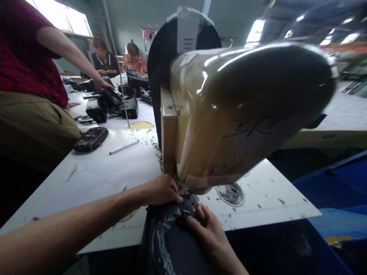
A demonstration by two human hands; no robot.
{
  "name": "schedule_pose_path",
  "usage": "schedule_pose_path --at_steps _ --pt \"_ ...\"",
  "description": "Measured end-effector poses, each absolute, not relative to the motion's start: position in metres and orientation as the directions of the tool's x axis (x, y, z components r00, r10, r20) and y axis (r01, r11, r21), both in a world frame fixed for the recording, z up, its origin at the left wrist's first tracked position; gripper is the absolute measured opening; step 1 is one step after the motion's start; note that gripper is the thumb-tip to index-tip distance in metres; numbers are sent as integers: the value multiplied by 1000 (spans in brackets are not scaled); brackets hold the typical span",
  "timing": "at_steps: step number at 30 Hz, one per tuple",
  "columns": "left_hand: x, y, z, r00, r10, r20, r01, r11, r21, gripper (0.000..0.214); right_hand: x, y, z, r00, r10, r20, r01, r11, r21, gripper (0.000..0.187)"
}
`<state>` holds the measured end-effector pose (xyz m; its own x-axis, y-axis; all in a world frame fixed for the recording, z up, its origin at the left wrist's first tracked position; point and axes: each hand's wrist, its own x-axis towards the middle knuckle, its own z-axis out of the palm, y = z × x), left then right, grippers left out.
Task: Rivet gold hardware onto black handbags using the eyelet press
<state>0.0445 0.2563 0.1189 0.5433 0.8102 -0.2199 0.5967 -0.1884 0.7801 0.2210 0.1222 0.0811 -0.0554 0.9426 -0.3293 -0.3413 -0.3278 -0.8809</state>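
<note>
A large sewing machine (229, 114) with a beige, plastic-wrapped head stands right before me. Under its head lies a black bag (183, 248) with clear plastic film and a small gold-coloured fitting on it, hanging over the table's front edge. My left hand (164, 190), fingers curled, presses on the bag's far end by the machine's foot. My right hand (208, 225) pinches the bag's edge close to the gold fitting, just right of the foot. The needle point and my left fingertips' exact grip are partly hidden.
The white machine table (266, 198) bears black scraps and a round dish (230, 194) of debris. Left are a white pen (124, 147) and a dark pouch (91, 139). A person (31, 68) reaches toward black bags (111, 103) behind; two people sit farther back. Blue bins stand right.
</note>
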Motion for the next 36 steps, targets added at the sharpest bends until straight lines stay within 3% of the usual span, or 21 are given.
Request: schedule_pose_path --at_steps 3,10,14,17,20,22,24,26,28,30,32,34,36 --pt "41 229 151 591 749 -299 685 -271 676 21 220 108 76 -33 962 -270 -325 -266 -908 59" --pt "37 148 179 659 746 -98 623 -468 627 23 224 48 82 26 990 -141 -329 -124 -936 55" --pt "32 109 158 764 614 197 368 -666 649 17 236 2 83 150 981 -121 -101 -107 -989 78" --pt "31 80 138 765 447 464 141 -819 557 17 251 -32 81 146 988 -48 105 -64 -992 87" --pt "31 53 122 743 333 580 41 -888 458 21 270 -58 77 60 996 64 61 60 -996 76" --pt "29 39 116 739 303 601 19 -902 430 23 286 -70 70 112 989 99 -6 101 -995 64" --pt "25 26 110 727 296 620 5 -905 425 24 303 -81 58 191 980 62 46 55 -997 55" --pt "20 15 105 703 347 621 15 -880 474 28 317 -94 42 264 964 -29 133 -66 -989 54" --pt "15 2 98 648 490 583 78 -804 589 32 325 -109 24 320 931 -175 99 -216 -971 62" --pt "11 -13 88 528 687 500 174 -663 728 30 323 -125 10 286 891 -353 -101 -339 -935 73" --pt "7 -29 76 355 847 395 251 -493 833 23 311 -139 3 141 871 -471 -365 -396 -842 82" --pt "3 -45 61 191 942 276 321 -325 889 18 295 -144 5 31 886 -463 -552 -371 -747 83" --pt "-4 -58 41 31 987 156 397 -155 905 23 282 -141 10 72 926 -370 -574 -265 -775 71"
